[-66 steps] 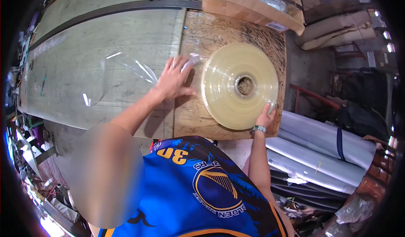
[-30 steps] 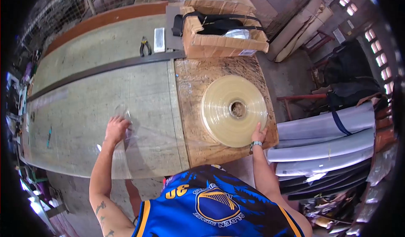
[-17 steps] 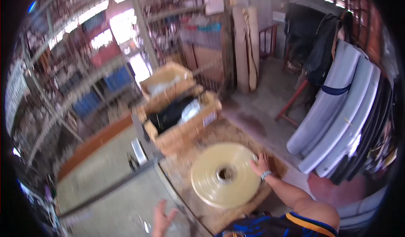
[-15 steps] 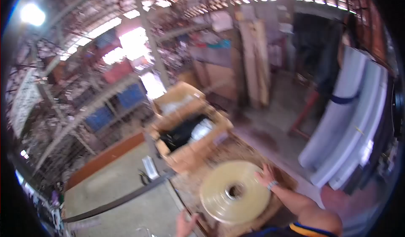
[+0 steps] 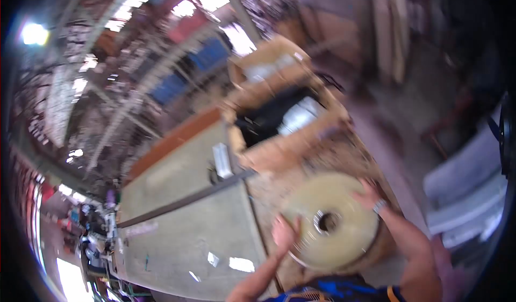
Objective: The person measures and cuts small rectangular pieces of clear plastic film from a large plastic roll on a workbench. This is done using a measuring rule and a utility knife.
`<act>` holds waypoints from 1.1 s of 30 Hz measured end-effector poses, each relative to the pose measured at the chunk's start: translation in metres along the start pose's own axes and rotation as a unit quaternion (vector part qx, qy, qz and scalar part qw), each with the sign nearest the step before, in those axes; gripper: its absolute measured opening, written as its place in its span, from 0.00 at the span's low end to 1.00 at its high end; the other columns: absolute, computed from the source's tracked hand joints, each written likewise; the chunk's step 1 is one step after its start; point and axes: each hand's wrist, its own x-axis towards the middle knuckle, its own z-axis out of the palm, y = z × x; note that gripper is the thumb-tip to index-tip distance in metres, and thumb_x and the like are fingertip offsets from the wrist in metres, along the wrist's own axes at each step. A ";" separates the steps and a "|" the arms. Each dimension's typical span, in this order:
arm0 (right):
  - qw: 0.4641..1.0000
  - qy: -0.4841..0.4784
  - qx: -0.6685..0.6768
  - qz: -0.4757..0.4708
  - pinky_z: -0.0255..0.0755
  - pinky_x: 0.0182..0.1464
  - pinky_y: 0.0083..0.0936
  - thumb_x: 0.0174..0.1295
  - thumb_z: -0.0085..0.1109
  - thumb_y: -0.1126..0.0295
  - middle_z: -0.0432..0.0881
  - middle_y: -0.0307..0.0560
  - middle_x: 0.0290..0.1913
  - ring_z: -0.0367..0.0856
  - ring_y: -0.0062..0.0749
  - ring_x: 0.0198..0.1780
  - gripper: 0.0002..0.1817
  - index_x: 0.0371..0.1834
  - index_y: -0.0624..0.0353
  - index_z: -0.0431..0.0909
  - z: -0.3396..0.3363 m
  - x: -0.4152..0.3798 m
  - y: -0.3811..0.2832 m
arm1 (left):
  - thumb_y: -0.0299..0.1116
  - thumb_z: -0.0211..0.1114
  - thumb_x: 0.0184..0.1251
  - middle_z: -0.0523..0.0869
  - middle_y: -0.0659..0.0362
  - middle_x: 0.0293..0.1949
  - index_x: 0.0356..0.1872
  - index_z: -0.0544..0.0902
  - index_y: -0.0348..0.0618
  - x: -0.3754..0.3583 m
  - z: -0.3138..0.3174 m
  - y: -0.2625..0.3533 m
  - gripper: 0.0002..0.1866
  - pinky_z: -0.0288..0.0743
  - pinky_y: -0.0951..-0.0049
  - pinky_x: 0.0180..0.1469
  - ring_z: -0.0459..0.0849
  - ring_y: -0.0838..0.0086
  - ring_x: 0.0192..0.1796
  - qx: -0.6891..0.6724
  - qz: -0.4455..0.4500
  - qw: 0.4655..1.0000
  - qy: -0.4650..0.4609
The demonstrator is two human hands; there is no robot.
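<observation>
A large, flat, pale yellow roll [image 5: 344, 243] with a round hole at its centre lies on the brown worktop. My left hand [image 5: 285, 233] is at its left rim, thumb over the top face and fingers around the edge. On the far right side, my right hand [image 5: 367, 195] grips the rim too, with a band at the wrist. Motion blur softens the fingers of both hands, and their undersides are hidden.
Beyond the roll stands an open cardboard box [image 5: 290, 147] with black and clear plastic inside, and another box [image 5: 269, 52] behind it. To the left is a grey-green table [image 5: 188, 253] crossed by a dark strip [image 5: 183, 200]. Pale curved sheets [image 5: 467, 194] stand at right.
My left hand has come from beside the roll onto its left rim. My right hand stays at the right rim. The view has swung, shifting the scene right and upward.
</observation>
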 end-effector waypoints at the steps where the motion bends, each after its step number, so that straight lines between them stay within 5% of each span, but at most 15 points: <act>1: 0.999 0.008 -0.044 0.026 0.61 0.73 0.46 0.59 0.69 0.48 0.71 0.65 0.69 0.67 0.60 0.71 0.42 0.70 0.64 0.69 -0.020 -0.020 -0.017 | 0.63 0.64 0.67 0.78 0.33 0.57 0.66 0.67 0.28 0.011 -0.002 0.008 0.45 0.76 0.49 0.61 0.79 0.41 0.61 -0.010 -0.003 1.000 -0.010; 5: 0.989 0.135 0.001 0.060 0.64 0.68 0.52 0.61 0.67 0.50 0.75 0.66 0.59 0.70 0.65 0.63 0.37 0.65 0.67 0.71 -0.017 -0.074 -0.035 | 0.64 0.63 0.67 0.77 0.36 0.62 0.70 0.64 0.30 0.055 -0.011 0.018 0.47 0.74 0.48 0.65 0.77 0.42 0.65 -0.009 0.161 0.986 -0.028; 11: 0.937 0.266 0.026 0.224 0.62 0.67 0.54 0.62 0.66 0.50 0.70 0.69 0.60 0.67 0.66 0.65 0.39 0.67 0.69 0.66 0.044 -0.170 -0.050 | 0.70 0.57 0.67 0.82 0.40 0.58 0.68 0.72 0.39 0.133 -0.017 0.076 0.44 0.71 0.51 0.68 0.79 0.47 0.64 0.023 0.373 0.917 -0.138; 15: 0.907 0.336 -0.057 0.249 0.62 0.66 0.55 0.60 0.67 0.45 0.71 0.67 0.61 0.67 0.64 0.65 0.43 0.68 0.68 0.66 0.099 -0.212 -0.057 | 0.67 0.60 0.68 0.85 0.43 0.53 0.63 0.78 0.41 0.158 -0.010 0.123 0.39 0.72 0.52 0.65 0.83 0.48 0.59 0.033 0.509 0.844 -0.163; 18: 0.903 0.337 -0.047 0.263 0.62 0.65 0.55 0.59 0.67 0.44 0.72 0.66 0.61 0.68 0.63 0.65 0.43 0.67 0.67 0.67 0.105 -0.216 -0.067 | 0.63 0.57 0.72 0.85 0.46 0.54 0.62 0.79 0.42 0.157 0.016 0.121 0.34 0.72 0.53 0.64 0.83 0.51 0.58 0.005 0.487 0.870 -0.074; 22: 0.912 0.335 -0.084 0.221 0.63 0.64 0.55 0.60 0.66 0.42 0.74 0.65 0.58 0.69 0.62 0.64 0.41 0.64 0.66 0.68 0.104 -0.219 -0.040 | 0.54 0.63 0.71 0.77 0.46 0.65 0.64 0.77 0.43 0.088 -0.009 0.059 0.30 0.65 0.52 0.71 0.73 0.53 0.70 -0.155 0.347 0.925 0.026; 28: 0.911 0.323 -0.078 0.245 0.66 0.60 0.53 0.64 0.62 0.41 0.76 0.67 0.55 0.72 0.63 0.59 0.38 0.59 0.69 0.71 0.097 -0.210 -0.066 | 0.57 0.71 0.61 0.67 0.47 0.74 0.71 0.73 0.46 -0.085 -0.076 -0.110 0.40 0.47 0.41 0.80 0.58 0.46 0.79 -0.033 0.207 0.977 -0.033; 33: 0.918 0.320 -0.096 0.214 0.68 0.60 0.50 0.70 0.58 0.44 0.78 0.69 0.52 0.74 0.62 0.57 0.35 0.57 0.72 0.72 0.098 -0.210 -0.056 | 0.47 0.71 0.63 0.76 0.55 0.66 0.56 0.81 0.49 -0.123 -0.067 -0.194 0.23 0.60 0.43 0.71 0.68 0.51 0.72 -0.031 0.301 0.953 -0.025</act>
